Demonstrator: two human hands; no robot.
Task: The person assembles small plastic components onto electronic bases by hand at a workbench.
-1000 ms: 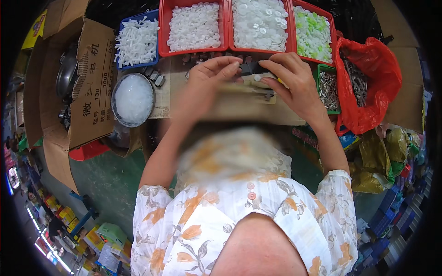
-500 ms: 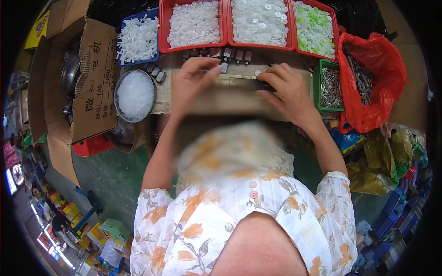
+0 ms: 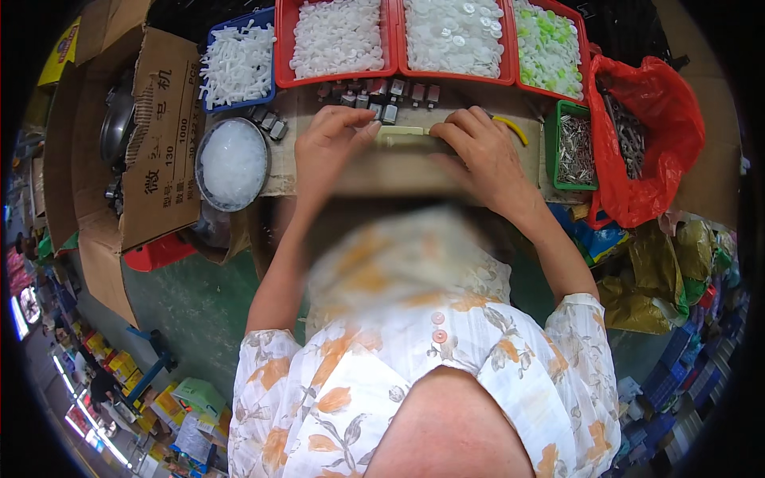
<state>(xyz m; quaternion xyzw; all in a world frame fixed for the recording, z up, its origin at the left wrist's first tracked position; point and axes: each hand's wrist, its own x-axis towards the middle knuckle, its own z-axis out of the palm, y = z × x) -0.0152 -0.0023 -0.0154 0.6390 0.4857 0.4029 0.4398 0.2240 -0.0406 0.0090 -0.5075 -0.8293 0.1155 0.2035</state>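
Observation:
A long cream plastic piece (image 3: 404, 132) lies on the worktop between my hands. My left hand (image 3: 328, 147) is at its left end, with thumb and fingers pinched together; what they hold, if anything, is hidden. Bent over its right end are the closed fingers of my right hand (image 3: 482, 151), and I cannot make out what is in them. Just past the right hand shows a curved yellow tool handle (image 3: 511, 129). Several small metal motors (image 3: 389, 111) stand behind the cream piece. A blurred patch covers the area below my hands.
Red bins (image 3: 396, 48) of white and green plastic parts line the back, beside a blue bin (image 3: 209, 76) of white pegs. At left are a round bowl (image 3: 232, 163) and a cardboard box (image 3: 163, 135). A green tray (image 3: 574, 107) and red bag (image 3: 665, 151) stand right.
My right hand has shifted slightly left toward the cream piece. The small white disc at its fingertips is out of sight now. The yellow handle has come into view beside it.

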